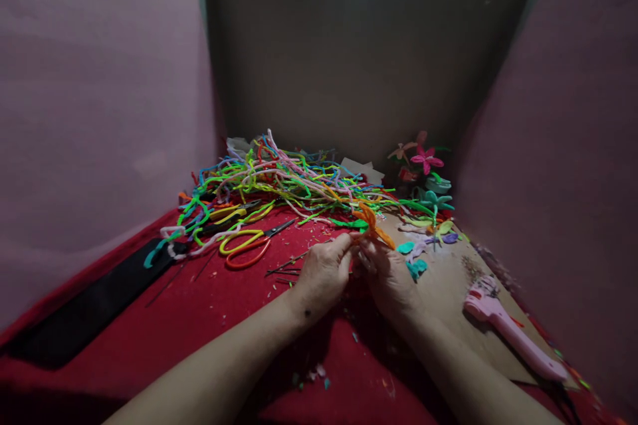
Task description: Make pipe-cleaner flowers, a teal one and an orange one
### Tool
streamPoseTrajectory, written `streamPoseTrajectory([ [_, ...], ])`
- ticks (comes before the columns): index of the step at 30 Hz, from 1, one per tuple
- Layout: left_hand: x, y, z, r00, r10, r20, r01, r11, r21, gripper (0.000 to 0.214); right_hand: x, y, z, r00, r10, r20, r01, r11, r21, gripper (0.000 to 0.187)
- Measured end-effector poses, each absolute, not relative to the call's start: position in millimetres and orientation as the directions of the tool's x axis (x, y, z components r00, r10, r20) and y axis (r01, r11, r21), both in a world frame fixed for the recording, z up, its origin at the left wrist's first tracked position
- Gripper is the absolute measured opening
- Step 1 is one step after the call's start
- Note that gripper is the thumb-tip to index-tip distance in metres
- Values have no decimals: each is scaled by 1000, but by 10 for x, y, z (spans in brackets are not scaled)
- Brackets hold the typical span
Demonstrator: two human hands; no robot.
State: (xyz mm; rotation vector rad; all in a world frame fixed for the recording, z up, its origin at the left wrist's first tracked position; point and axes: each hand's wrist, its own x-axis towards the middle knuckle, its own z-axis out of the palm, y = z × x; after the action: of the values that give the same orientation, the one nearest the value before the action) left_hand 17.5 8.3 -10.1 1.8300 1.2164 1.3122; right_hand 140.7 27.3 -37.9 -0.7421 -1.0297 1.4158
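Both hands meet over the red cloth (239,325) in the middle. My left hand (323,269) is closed, its thumb and fingers pinched on the base of an orange pipe-cleaner flower (371,222). Against it, my right hand (391,272) is closed too, fingers curled round the lower part of the same flower. The orange loops stick up above the fingertips; the part between the fingers is hidden. Just behind the hands lies a green pipe-cleaner leaf (349,224). Scissors (249,244) with yellow and orange handles lie left of my left hand, near several thin dark sticks (286,271).
A heap of coloured pipe cleaners (284,176) spreads across the back, with yellow-handled pliers (232,212) at its front. A pink glue gun (513,332) rests on the cardboard (448,292) at right. Finished pipe-cleaner flowers (427,159) stand behind it. A black strip (94,305) lies left.
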Motion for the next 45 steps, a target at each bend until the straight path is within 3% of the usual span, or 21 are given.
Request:
streamPoseTrajectory([
  [3, 202, 83, -34, 133, 953, 271, 89, -283, 955, 21, 1398, 270, -365, -145, 979, 143, -484, 56, -873, 11],
  [5, 212, 83, 11, 225, 967, 120, -121, -94, 988, 26, 1390, 257, -326, -180, 972, 155, -514, 42, -857, 12],
  [8, 193, 91, 29, 408, 913, -24, -346, 179, 921, 21, 1392, 237, -256, -234, 956, 178, -551, 21, -834, 13],
  [12, 125, 112, -20, 561, 827, -24, -472, 344, 812, 19, 1431, 229, -211, -263, 953, 151, -571, -28, -820, 12],
  [16, 85, 108, -4, 628, 778, -21, -466, 398, 790, 13, 1460, 224, -208, -262, 952, 158, -549, -13, -836, 9],
  [19, 106, 85, 51, 604, 796, -36, -393, 337, 856, 18, 1446, 225, -205, -212, 955, 206, -539, 62, -840, 8],
  [21, 135, 69, 58, 476, 880, 8, -279, 142, 950, 23, 1435, 230, -209, -173, 959, 223, -512, 106, -852, 5],
  [23, 157, 58, 22, 284, 946, 155, -61, -144, 988, 21, 1433, 237, -227, -145, 964, 225, -473, 132, -871, 2],
  [25, 162, 53, -43, 149, 929, 339, 178, -363, 915, 10, 1436, 242, -257, -110, 970, 217, -414, 153, -897, 5],
  [28, 153, 56, -109, 103, 888, 449, 328, -456, 827, 7, 1435, 235, -291, -62, 974, 217, -316, 188, -930, 10],
  [32, 168, 67, -28, 113, 924, 364, 246, -381, 891, 15, 1416, 209, -270, -88, 967, 240, -333, 198, -922, 11],
  [36, 194, 73, 102, 225, 967, 117, -72, -103, 992, 27, 1415, 200, -243, -165, 950, 265, -380, 187, -906, 16],
  [40, 182, 85, 107, 366, 930, -30, -316, 155, 936, 25, 1426, 219, -251, -168, 951, 261, -405, 175, -897, 18],
  [45, 130, 121, 16, 490, 870, -64, -431, 305, 849, 21, 1422, 236, -227, -233, 956, 177, -496, 39, -867, 11],
])
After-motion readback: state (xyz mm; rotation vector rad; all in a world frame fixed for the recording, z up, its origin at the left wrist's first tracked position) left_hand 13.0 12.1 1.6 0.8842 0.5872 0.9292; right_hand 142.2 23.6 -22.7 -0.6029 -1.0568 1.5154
